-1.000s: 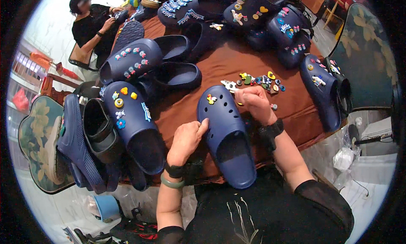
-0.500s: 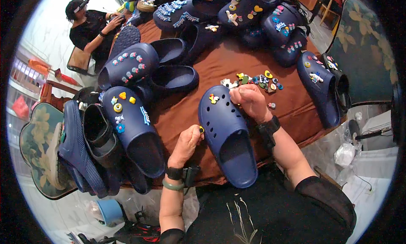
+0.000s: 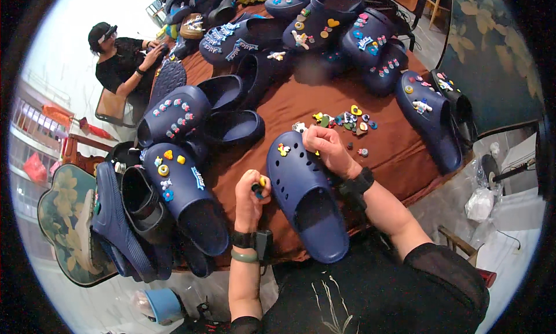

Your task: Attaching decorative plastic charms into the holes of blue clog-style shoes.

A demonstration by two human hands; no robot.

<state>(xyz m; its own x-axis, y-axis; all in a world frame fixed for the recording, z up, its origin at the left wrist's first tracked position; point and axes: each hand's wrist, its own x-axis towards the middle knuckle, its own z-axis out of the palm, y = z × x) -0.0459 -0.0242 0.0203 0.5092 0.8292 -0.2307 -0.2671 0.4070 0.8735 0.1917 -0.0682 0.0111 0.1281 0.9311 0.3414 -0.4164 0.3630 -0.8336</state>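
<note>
A navy clog [image 3: 307, 186] with round vent holes lies in front of me, its toe pointing away. One yellow-and-white shoe charm [image 3: 284, 150] is fixed near the left of its toe. My left hand [image 3: 251, 198] is closed beside the clog, with small yellow and dark shoe charms [image 3: 259, 187] showing between the fingers. My right hand [image 3: 330, 149] is closed against the right side of the toe; a bit of yellow shows below its fingers, but what it grips is hidden. Just past the toe lies a pile of loose charms [image 3: 354, 121].
Decorated navy clogs stand at the left [image 3: 188, 192], the back [image 3: 318, 24] and the right [image 3: 430, 117] of the brown cloth [image 3: 382, 154]. Another person [image 3: 124, 65] works at the far left. Below the table stands a blue bucket [image 3: 162, 305].
My left hand has turned, so the charms in it show more. My right hand stays closed at the toe. The whole view has shifted slightly.
</note>
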